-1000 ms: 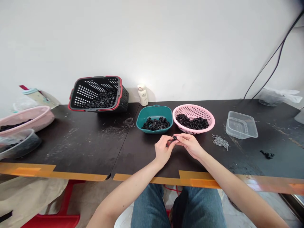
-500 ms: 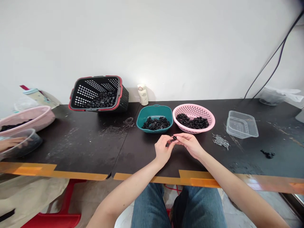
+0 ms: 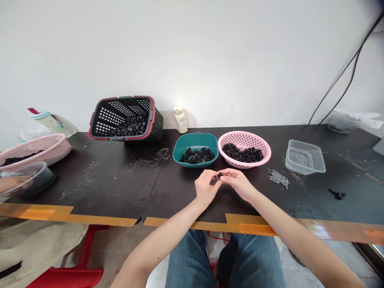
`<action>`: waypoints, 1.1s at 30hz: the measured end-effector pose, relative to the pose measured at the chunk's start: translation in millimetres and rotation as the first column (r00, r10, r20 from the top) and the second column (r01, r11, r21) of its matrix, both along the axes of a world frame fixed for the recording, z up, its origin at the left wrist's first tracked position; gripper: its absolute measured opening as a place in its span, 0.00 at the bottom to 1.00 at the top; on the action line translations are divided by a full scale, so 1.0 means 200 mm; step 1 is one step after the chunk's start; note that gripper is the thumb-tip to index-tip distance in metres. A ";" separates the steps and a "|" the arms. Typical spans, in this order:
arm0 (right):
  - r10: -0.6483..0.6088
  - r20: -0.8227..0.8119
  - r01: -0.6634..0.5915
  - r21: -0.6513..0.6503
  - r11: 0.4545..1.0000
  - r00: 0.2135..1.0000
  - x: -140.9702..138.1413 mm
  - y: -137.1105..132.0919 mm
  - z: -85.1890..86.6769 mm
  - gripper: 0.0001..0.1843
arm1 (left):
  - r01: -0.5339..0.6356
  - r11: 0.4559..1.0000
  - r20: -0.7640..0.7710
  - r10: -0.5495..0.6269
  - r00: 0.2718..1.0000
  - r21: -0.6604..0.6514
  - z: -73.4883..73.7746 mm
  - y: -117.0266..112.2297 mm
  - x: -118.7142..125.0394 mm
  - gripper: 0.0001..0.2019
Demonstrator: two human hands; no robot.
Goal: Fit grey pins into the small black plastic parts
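A small black part (image 3: 220, 175) is pinched between the fingertips of both hands, just above the dark table. My left hand (image 3: 206, 185) is closed on it from the left, and my right hand (image 3: 239, 184) closes on it from the right. The fingers cover most of the part, so its exact kind is unclear. Right behind the hands stand a teal basin (image 3: 195, 140) and a pink perforated basket (image 3: 245, 138); each holds a heap of small black parts.
To the right lie a pile of grey pins (image 3: 278, 178), a clear plastic box (image 3: 305, 158) and a small black cluster (image 3: 337, 194). A dark basket (image 3: 157, 124) and a white bottle (image 3: 181, 120) stand behind. At far left, another person's hand (image 3: 13, 184) is in a clear bowl (image 3: 40, 186).
My fingers have shifted slightly around the small black part, which looks turned between them. At far left, the other person's hand has moved within the clear bowl.
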State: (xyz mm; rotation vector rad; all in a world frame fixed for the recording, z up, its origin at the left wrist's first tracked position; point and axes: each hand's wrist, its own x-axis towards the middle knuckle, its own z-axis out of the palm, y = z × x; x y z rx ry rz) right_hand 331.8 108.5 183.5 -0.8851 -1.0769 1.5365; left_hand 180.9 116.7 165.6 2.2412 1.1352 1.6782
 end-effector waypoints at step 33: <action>-0.098 0.048 0.091 0.130 0.987 0.994 0.02 0.00 0.00 0.11 | 0.008 1.000 -0.031 -0.007 0.999 0.010 -0.01 -0.02 -0.01 0.10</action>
